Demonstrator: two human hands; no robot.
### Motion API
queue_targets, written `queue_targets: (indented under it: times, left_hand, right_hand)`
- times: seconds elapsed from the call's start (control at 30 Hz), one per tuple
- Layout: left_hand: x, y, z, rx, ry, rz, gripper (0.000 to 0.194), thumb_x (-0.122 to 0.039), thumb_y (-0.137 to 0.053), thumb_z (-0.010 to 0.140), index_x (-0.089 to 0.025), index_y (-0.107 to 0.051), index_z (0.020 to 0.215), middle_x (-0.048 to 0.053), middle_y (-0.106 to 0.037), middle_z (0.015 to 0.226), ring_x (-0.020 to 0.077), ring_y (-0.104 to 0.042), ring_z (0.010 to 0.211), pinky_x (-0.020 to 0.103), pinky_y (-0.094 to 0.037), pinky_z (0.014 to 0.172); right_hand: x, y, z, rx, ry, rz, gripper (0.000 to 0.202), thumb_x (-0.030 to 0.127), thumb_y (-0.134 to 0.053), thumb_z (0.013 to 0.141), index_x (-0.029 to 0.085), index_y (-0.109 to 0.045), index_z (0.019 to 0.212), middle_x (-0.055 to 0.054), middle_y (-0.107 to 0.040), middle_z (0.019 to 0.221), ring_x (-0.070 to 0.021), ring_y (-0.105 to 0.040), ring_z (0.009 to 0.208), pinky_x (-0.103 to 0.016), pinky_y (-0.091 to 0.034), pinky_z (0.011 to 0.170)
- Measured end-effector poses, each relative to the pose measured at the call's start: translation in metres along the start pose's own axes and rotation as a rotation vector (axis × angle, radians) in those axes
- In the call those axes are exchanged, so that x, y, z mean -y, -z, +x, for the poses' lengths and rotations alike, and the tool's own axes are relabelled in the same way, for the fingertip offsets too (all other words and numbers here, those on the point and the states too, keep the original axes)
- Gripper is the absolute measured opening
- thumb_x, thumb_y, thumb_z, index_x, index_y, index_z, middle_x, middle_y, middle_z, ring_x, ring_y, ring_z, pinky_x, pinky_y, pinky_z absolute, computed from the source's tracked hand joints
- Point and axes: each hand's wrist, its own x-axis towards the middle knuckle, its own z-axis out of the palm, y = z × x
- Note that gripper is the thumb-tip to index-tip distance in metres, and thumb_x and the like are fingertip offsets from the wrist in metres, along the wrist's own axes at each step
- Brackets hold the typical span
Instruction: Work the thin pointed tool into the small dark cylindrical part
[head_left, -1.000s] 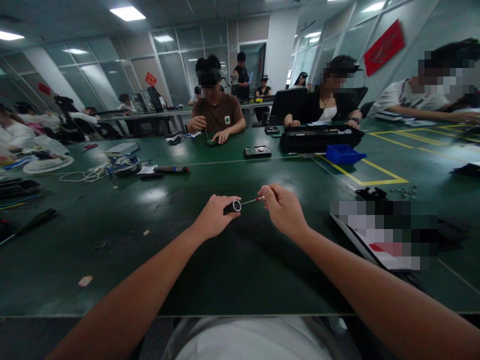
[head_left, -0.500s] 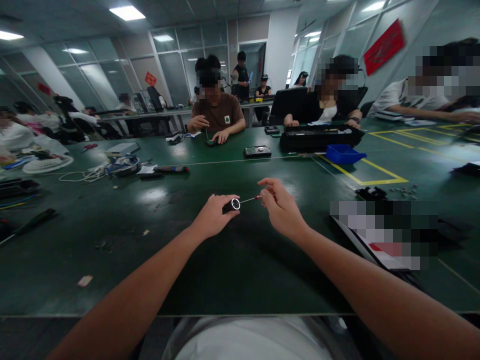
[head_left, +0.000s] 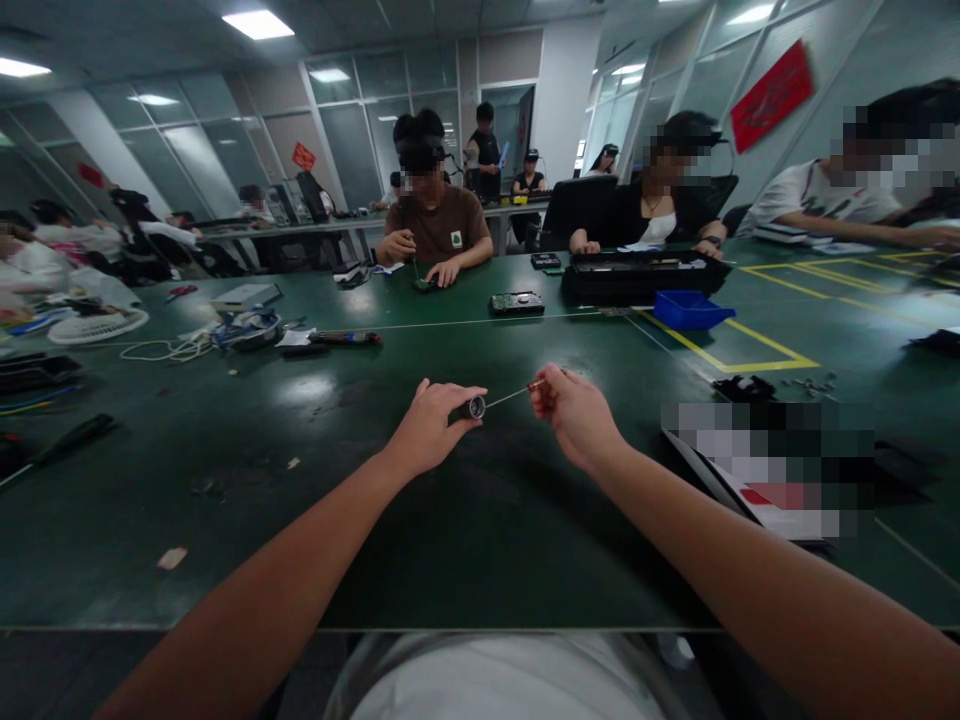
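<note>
The left hand (head_left: 431, 425) is holding a short black cylinder with a pale-rimmed round end (head_left: 473, 407) above the near middle of the dark green tabletop (head_left: 480, 540); its grip is pinching the cylinder between thumb and fingers, with the round end facing right. The right hand (head_left: 579, 418) is holding a slim screwdriver with a red handle and a thin metal shaft (head_left: 508, 398), its grip pinching the handle between thumb and curled fingers. The shaft is pointing left and slightly down to the cylinder's rim, though whether the tip is touching cannot be told. On the right, a small black part (head_left: 742, 387) is lying beside scattered small metal pieces (head_left: 808, 384), and a blue plastic tray (head_left: 691, 310) is sitting farther off. A flat green-and-silver rectangular device (head_left: 517, 302) is lying beyond the hands. To the left, a dark pen-shaped tool with a red tip (head_left: 345, 339) is resting near a tangle of blue and white cables (head_left: 247, 329). On the far side, a person in a brown shirt (head_left: 439, 225) is working with both hands.
</note>
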Motion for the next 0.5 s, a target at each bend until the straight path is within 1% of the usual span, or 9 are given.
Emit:
queue_targets:
  times: [0.1,0.2,0.37,0.5]
  left_hand:
    - [0.000,-0.001,0.000,0.014,0.018,-0.012,0.041,-0.030,-0.064,0.092,-0.031,-0.059,0.133,0.004,-0.066,0.125,0.0246,-0.056,0.122,0.061,-0.017,0.120]
    - [0.000,-0.003,0.000,0.013,0.032,-0.013,0.042,-0.031,-0.065,0.092,-0.030,-0.059,0.133,0.005,-0.067,0.122,0.0248,-0.057,0.119,0.060,-0.019,0.120]
    - [0.001,-0.005,0.001,-0.002,0.023,-0.014,0.043,-0.035,-0.066,0.091,-0.029,-0.059,0.133,0.005,-0.068,0.122,0.0252,-0.058,0.117,0.058,-0.022,0.119]
    - [0.000,-0.005,0.001,-0.008,0.030,-0.024,0.043,-0.034,-0.068,0.089,-0.027,-0.061,0.131,0.005,-0.069,0.117,0.0250,-0.059,0.112,0.056,-0.026,0.117]
  right_hand:
    - [0.000,-0.002,-0.003,-0.002,0.100,-0.076,0.027,0.049,-0.056,0.089,0.022,-0.057,0.086,-0.003,-0.062,0.073,-0.0162,-0.057,0.063,-0.030,-0.048,0.057]
    - [0.002,-0.004,-0.007,0.007,0.163,-0.128,0.029,0.051,-0.056,0.089,0.022,-0.057,0.088,-0.003,-0.064,0.076,-0.0159,-0.059,0.066,-0.030,-0.049,0.059]
    - [0.004,-0.006,-0.010,0.012,0.223,-0.188,0.027,0.048,-0.056,0.091,0.021,-0.059,0.089,-0.003,-0.067,0.078,-0.0155,-0.061,0.067,-0.031,-0.048,0.062]
    - [0.007,-0.006,-0.014,0.041,0.307,-0.287,0.026,0.045,-0.054,0.093,0.020,-0.061,0.091,-0.004,-0.069,0.080,-0.0160,-0.063,0.069,-0.032,-0.049,0.066]
